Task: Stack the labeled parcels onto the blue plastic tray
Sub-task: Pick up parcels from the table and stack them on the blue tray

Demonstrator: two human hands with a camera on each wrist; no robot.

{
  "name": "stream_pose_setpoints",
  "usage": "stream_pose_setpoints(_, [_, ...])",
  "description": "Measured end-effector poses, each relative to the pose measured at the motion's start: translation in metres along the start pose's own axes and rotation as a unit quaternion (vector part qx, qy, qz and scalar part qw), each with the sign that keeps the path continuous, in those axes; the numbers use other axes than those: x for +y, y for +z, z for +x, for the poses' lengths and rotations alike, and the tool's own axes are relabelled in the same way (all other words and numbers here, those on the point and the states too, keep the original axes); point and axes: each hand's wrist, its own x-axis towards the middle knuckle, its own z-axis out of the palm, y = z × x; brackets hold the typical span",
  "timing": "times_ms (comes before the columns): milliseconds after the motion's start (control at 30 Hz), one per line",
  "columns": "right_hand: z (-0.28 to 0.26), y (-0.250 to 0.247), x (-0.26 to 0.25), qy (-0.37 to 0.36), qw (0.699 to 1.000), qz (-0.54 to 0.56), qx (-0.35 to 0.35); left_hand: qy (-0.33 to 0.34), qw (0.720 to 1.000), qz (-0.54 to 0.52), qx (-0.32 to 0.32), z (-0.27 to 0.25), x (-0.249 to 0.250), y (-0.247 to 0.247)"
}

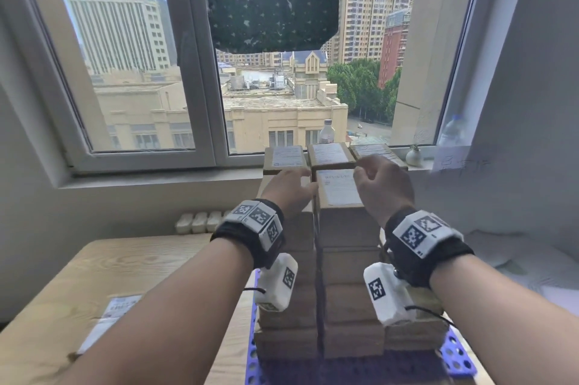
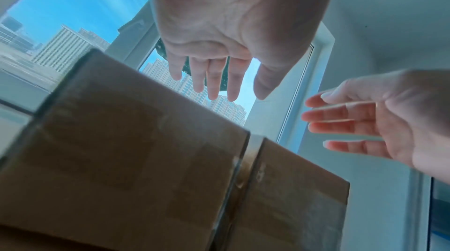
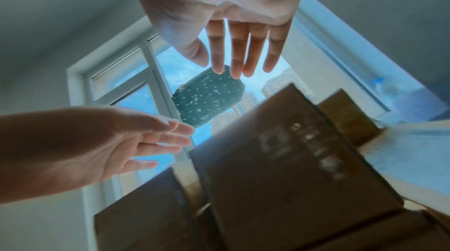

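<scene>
Tall stacks of brown cardboard parcels (image 1: 347,262) stand on the blue perforated tray (image 1: 251,356). The top parcel (image 1: 340,189) of the near stack carries a white label. My left hand (image 1: 294,185) hovers by its left edge and my right hand (image 1: 372,179) by its right edge. The wrist views show both hands with straight, spread fingers that hold nothing: the left hand (image 2: 219,85) over a taped parcel (image 2: 121,149), the right hand (image 3: 238,62) over a dark parcel (image 3: 280,158). Whether the fingertips touch the top parcel I cannot tell.
Another labelled parcel (image 1: 116,312) lies on the wooden table (image 1: 150,259) at the left. Behind the stacks runs a window sill (image 1: 156,178) with a bottle (image 1: 327,131) and a small vase (image 1: 413,156). White bedding (image 1: 517,262) lies at the right.
</scene>
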Motion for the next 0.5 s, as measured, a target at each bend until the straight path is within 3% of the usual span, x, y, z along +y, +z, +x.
stream_pose_setpoints(200, [-0.038,0.018,-0.057,-0.102,0.994,0.03,-0.025,-0.03,0.998,-0.005,0.057,-0.027,-0.031,-0.027])
stream_pose_setpoints(500, [-0.103,0.105,-0.117,-0.141,0.969,0.092,-0.183,-0.139,0.985,-0.005,0.104,-0.095,-0.135,-0.054])
